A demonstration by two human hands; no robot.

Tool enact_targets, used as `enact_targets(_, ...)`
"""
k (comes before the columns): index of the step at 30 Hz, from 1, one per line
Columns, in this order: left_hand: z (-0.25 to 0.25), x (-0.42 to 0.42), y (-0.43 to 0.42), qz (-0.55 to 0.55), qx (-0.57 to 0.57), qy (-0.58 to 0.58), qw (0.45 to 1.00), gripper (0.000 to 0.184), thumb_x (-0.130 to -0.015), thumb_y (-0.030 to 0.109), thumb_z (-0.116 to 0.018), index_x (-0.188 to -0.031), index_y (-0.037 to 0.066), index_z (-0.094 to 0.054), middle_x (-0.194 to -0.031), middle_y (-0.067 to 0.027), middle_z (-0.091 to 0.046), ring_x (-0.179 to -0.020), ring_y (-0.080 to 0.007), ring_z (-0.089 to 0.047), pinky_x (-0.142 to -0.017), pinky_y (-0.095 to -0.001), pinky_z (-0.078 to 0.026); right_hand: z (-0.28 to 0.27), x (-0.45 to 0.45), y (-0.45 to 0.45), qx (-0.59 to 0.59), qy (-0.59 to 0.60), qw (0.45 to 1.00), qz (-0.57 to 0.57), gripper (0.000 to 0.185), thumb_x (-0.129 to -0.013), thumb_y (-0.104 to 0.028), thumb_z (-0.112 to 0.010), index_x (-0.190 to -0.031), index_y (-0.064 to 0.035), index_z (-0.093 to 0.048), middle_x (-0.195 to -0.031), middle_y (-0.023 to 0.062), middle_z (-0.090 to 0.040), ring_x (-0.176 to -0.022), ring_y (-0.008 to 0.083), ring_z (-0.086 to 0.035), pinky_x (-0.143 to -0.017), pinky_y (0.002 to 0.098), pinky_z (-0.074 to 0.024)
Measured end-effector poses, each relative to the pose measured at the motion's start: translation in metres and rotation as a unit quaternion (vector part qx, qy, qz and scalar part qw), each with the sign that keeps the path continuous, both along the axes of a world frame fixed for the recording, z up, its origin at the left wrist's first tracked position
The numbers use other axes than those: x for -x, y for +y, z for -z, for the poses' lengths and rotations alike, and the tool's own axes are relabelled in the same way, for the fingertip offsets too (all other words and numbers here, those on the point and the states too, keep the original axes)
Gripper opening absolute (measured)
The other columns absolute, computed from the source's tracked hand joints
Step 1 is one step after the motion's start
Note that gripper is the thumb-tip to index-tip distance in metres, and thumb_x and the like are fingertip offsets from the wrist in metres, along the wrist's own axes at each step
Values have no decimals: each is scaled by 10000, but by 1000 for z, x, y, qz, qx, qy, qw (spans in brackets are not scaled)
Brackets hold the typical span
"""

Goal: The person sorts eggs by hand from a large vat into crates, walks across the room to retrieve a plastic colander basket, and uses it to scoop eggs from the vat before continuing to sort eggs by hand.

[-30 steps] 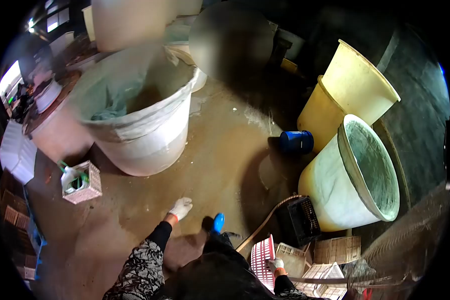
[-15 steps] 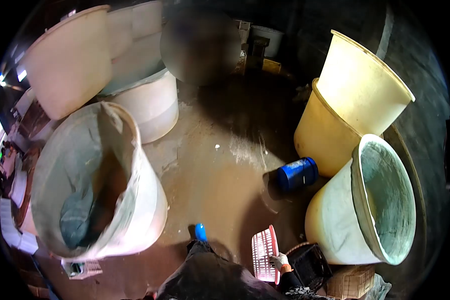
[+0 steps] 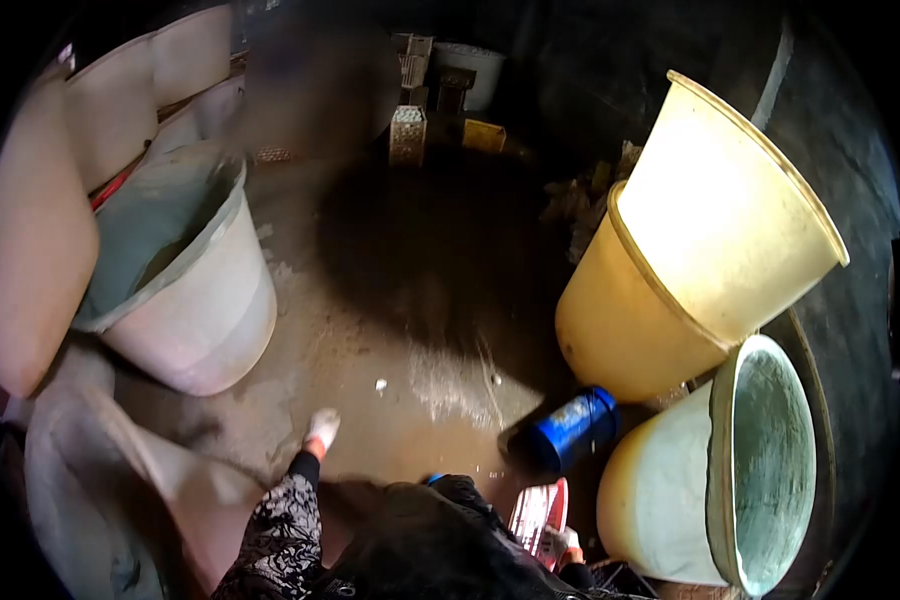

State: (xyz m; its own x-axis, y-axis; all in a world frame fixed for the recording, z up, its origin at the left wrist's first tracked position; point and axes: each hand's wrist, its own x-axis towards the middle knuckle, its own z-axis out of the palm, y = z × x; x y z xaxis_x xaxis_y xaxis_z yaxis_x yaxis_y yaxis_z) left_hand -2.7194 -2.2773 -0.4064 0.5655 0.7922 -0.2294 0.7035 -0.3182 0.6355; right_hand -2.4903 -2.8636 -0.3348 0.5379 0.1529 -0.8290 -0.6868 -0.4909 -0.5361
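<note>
My right hand (image 3: 570,541), in a pale glove, grips the rim side of a red-and-white plastic basket (image 3: 532,512) with slotted walls, low beside my right leg. The basket is tilted, and its lower part is partly hidden by my dark clothing. My left hand (image 3: 323,428), also in a pale glove, reaches out in front of me above the wet floor, with nothing visible in it. Its fingers look loosely stretched out, though small and blurred. A patterned black-and-white sleeve (image 3: 278,530) covers that arm.
A blue drum (image 3: 573,430) lies on its side at right, near stacked yellow tubs (image 3: 630,300) and a tilted pale green tub (image 3: 660,490). At left stand a large whitish tub (image 3: 205,325) and another (image 3: 185,480) close to my left arm. Crates (image 3: 407,138) stand far back.
My view has shifted forward, so the tubs sit differently in frame. My left arm has come into sight. The basket stays in my right hand, now lower in the frame.
</note>
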Motion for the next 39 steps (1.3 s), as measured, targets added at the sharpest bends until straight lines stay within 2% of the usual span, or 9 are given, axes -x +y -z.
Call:
enact_targets(4, -64, -224, 120, 18, 28, -203, 979, 282, -808, 203, -592, -1005, 6, -636, -1064, -176, -624, -1021, -286, -583, -901, -357, -442, 43, -76, 68, 41, 28, 994, -100, 518, -911, -331, -252, -1236, 17, -456, -1176, 261, -535, -1031, 426, -520, -908, 510, -396)
enact_targets(7, -49, -301, 181, 174, -103, -173, 964, 316, -795, 199, -596, -1056, 21, -615, -1038, -145, -637, -963, -250, -601, -842, -327, -468, 109, -172, 124, -408, -178, 883, -152, 419, -886, -216, -354, -1254, -42, -455, -1112, 163, -572, -977, 292, -553, -878, 448, -425)
enact_targets(9, -29, -308, 193, 35, 167, -96, 981, 293, -785, 200, -611, -1022, 28, -626, -1056, -173, -616, -1018, -318, -565, -890, -380, -449, 122, -194, 174, -535, -221, 806, -121, 404, -878, -177, -388, -1260, -62, -454, -1090, 131, -584, -958, 247, -564, -867, 428, -435)
enact_targets(11, 27, -280, 225, 282, -25, 181, 942, 346, -829, 292, -532, -1053, 45, -624, -1060, -158, -617, -1021, -313, -555, -927, -389, -415, 105, -279, 267, 284, -95, 863, -407, 389, -882, -411, -407, -1079, -148, -615, -994, 112, -648, -928, 334, -613, -710, 430, -489)
enact_targets(16, 27, -225, 267, -6, 249, 236, 939, 318, -846, 272, -502, -1047, 58, -626, -1068, -141, -618, -1020, -295, -557, -913, -380, -417, 146, -462, 387, -100, 58, 988, 101, 149, -843, -113, -558, -945, -16, -610, -733, 108, -631, -562, 231, -599, -496, 357, -484)
enact_targets(23, 56, -381, 407, -29, 266, 288, 919, 287, -861, 258, -490, -1037, 80, -631, -1075, -128, -618, -1006, -282, -569, -882, -370, -439, 73, -667, 567, -73, -195, 975, -77, 150, -806, -113, -636, -917, -16, -606, -724, 65, -609, -577, 153, -569, -505, 279, -469)
enact_targets(33, 75, -953, 748, 317, -242, 79, 914, 253, -883, 238, -471, -1023, 111, -639, -1085, -109, -619, -986, -264, -587, -839, -356, -470, 28, -842, 715, -9, -140, 980, 140, 292, -788, -215, -671, -976, 0, -614, -775, 69, -639, -626, 159, -576, -560, 295, -477)
enact_targets(34, 32, -1044, 757, 172, 27, -15, 985, 252, -863, 254, -532, -1027, 97, -640, -1070, -122, -626, -972, -274, -597, -838, -340, -475, 45, -859, 716, -4, -149, 979, 139, 289, -782, -204, -665, -978, 2, -610, -762, 76, -641, -612, 166, -574, -547, 301, -474)
enact_targets(39, -79, -1308, 765, 170, 162, -115, 965, 334, -849, 240, -587, -1125, 52, -592, -1080, -122, -630, -1012, -235, -594, -849, -336, -473, 131, -977, 737, 128, -138, 981, 50, 265, -802, -190, -626, -996, -9, -630, -825, 89, -663, -710, 193, -611, -619, 334, -501)
